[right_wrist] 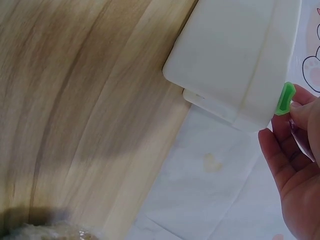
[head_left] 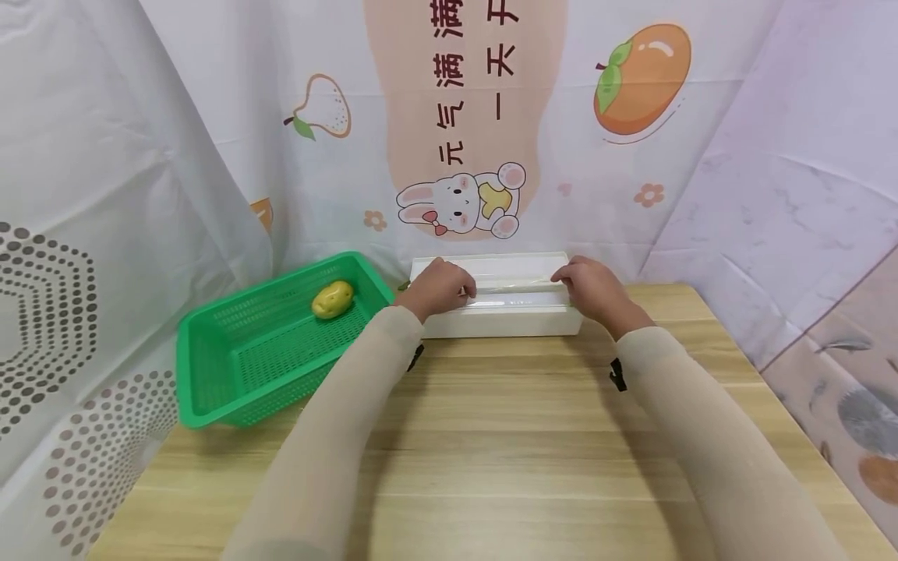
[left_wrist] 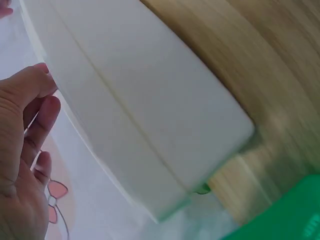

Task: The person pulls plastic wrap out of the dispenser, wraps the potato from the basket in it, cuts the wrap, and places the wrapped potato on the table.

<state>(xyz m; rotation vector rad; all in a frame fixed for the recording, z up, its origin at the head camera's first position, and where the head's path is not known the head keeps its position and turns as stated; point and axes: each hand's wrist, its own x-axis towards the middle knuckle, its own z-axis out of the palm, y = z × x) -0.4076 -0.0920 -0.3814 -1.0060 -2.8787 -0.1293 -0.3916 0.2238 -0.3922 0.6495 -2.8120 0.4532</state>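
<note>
At the back of the table stands a long white cling film dispenser box (head_left: 501, 323), its top showing a clear strip and shiny film. My left hand (head_left: 438, 287) is over its left part, thumb and forefinger pinching the cling film (head_left: 515, 285) at the upper edge. Over the right end, my right hand (head_left: 592, 290) pinches the film between thumb and forefinger. A green slide cutter (right_wrist: 285, 99) sits at the box's edge, right by the right thumb in the right wrist view. In the left wrist view the left fingertips (left_wrist: 49, 107) are at the box's rim, partly hidden behind it.
A green perforated basket (head_left: 203, 370) stands to the left, with a yellow potato (head_left: 333, 300) inside. A small green thing (head_left: 403, 286) shows between basket and box. Behind the box hangs a printed white curtain (head_left: 323, 179). The wooden table (head_left: 505, 436) reaches toward me.
</note>
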